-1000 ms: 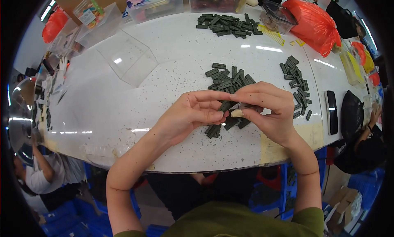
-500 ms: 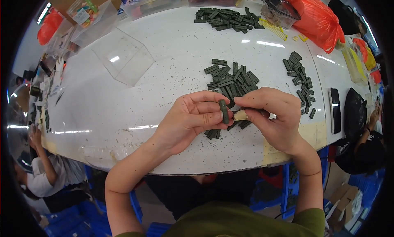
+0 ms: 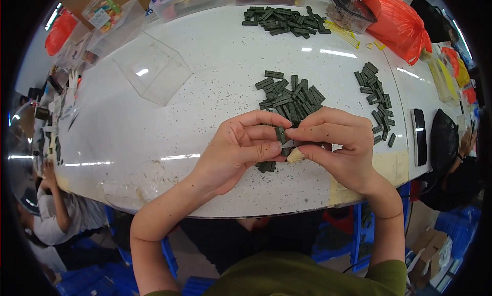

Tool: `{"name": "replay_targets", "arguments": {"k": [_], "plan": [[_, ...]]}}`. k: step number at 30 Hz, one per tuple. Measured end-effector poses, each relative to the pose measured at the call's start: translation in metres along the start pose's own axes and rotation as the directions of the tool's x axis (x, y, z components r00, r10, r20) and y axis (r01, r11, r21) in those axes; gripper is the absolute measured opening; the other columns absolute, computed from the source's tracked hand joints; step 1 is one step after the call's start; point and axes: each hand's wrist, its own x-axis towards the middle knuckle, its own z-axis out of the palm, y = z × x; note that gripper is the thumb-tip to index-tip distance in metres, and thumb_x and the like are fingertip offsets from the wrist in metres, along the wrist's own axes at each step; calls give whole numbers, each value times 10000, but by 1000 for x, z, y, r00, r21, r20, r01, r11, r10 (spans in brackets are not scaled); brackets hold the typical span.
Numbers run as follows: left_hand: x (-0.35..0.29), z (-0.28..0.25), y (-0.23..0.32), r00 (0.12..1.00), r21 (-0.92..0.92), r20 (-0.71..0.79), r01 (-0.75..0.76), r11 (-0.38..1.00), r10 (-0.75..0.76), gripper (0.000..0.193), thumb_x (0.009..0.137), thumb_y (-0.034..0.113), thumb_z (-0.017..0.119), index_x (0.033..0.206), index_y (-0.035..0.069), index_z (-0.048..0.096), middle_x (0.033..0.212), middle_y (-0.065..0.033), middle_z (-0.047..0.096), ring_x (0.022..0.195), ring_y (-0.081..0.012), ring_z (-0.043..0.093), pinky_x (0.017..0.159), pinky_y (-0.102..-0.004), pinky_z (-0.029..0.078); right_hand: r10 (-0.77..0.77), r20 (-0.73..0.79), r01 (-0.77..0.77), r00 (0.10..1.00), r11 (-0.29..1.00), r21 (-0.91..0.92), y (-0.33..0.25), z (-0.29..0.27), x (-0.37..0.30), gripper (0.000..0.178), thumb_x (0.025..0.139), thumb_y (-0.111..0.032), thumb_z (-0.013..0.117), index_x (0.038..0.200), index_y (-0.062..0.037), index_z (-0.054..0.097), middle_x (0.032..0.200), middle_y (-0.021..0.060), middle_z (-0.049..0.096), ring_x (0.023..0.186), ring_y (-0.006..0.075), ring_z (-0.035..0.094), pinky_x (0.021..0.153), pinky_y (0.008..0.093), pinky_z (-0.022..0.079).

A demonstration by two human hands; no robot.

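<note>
Left hand (image 3: pixel 233 150): thumb and fingertips are pinched on a dark green grooved bar (image 3: pixel 280 135), with no gap at the grip; the index finger extends above it, toward the right hand. The bar stands roughly upright in the view, its length running away from the wearer, in front of the chest and over the table (image 3: pixel 113 126).

Right hand (image 3: pixel 348 144): thumb and fingers are closed on a small metal blade (image 3: pixel 288 143) with a pale yellow wrap (image 3: pixel 295 155) by the thumb tip. The blade points left and its end meets the bar in the view; whether it touches or sits slightly in front cannot be told. The lower fingers are curled and partly hidden.

Surroundings: a central pile of like bars (image 3: pixel 292 101) lies just beyond the hands, with a few pieces partly covered by them. A far pile (image 3: pixel 284 20) lies near the table's far side; a right-hand pile (image 3: pixel 375 93) trails toward the wearer. Dark specks are scattered over the white surface. A clear box (image 3: pixel 152 73) stands left of the central pile; a black phone-like slab (image 3: pixel 419 137) lies at right, beside a black bag (image 3: pixel 444 137).
</note>
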Motion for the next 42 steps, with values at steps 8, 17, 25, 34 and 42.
{"name": "replay_targets", "arguments": {"k": [8, 17, 25, 34, 42], "plan": [[-1, 1, -2, 999, 63, -32, -15, 998, 17, 341, 783, -78, 608, 1106, 8, 545, 928, -131, 667, 806, -154, 639, 721, -235, 511, -22, -7, 22, 1000, 999, -39, -2, 2, -1, 287, 626, 89, 689, 888, -27, 720, 804, 60, 634, 591, 91, 487, 488, 184, 363], [-1, 0, -3, 999, 53, -24, -27, 998, 28, 329, 781, -75, 618, 1092, 11, 551, 915, -130, 669, 785, -149, 638, 720, -231, 510, -44, -24, 43, 999, 998, -39, -1, 3, -1, 283, 632, 86, 690, 891, -27, 721, 802, 62, 633, 578, 88, 476, 478, 182, 356], [-1, 1, -5, 999, 38, -52, -14, 999, 16, 313, 785, -74, 617, 1078, 15, 555, 913, -126, 670, 775, -139, 634, 717, -221, 504, -84, 0, 83, 996, 993, -81, 0, 2, -1, 252, 636, 86, 688, 864, -15, 718, 792, 68, 642, 562, 92, 478, 467, 187, 359], [-2, 0, -10, 1000, -56, -23, 14, 998, -16, 295, 794, -65, 613, 1070, 21, 557, 911, -107, 667, 786, -127, 627, 714, -210, 495, -236, -17, 227, 972, 951, -209, 2, 4, -2, 220, 626, 83, 684, 825, -6, 712, 773, 66, 648, 526, 98, 485, 444, 196, 363], [-1, -3, -16, 1000, -80, -20, 22, 997, -23, 284, 816, -96, 568, 1084, -3, 561, 970, -121, 652, 818, -152, 624, 735, -238, 513, -258, -17, 249, 966, 946, -205, 8, 4, -1, 217, 616, 81, 681, 813, -4, 710, 765, 59, 647, 501, 99, 470, 431, 194, 355]]}}
